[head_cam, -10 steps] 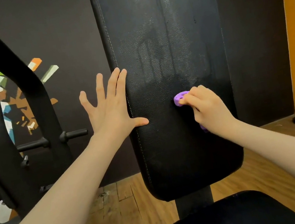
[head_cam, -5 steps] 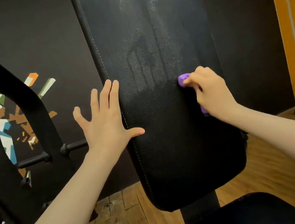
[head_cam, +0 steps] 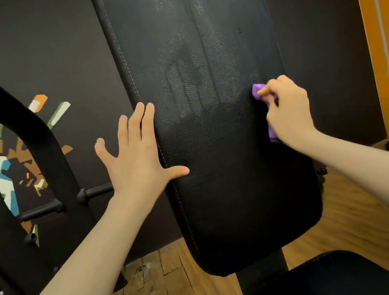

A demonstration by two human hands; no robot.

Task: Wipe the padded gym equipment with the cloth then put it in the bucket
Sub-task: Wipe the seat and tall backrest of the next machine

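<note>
A bunched purple cloth [head_cam: 258, 91] is being gripped in the curled fingers of the right hand [head_cam: 287, 110] and pressed against the right edge of the black padded backrest [head_cam: 216, 143], about halfway up its visible height. The left hand [head_cam: 135, 155] is being held flat with fingers spread and straight, braced against the backrest's stitched left edge, the thumb being laid across the front of the pad. Pale streaks and drip marks are being shown on the upper pad, a darker band below them. A black seat pad [head_cam: 316, 284] is being seen nearer, a black machine frame [head_cam: 18, 142] to the left, a wooden floor [head_cam: 160, 283] beneath.
</note>
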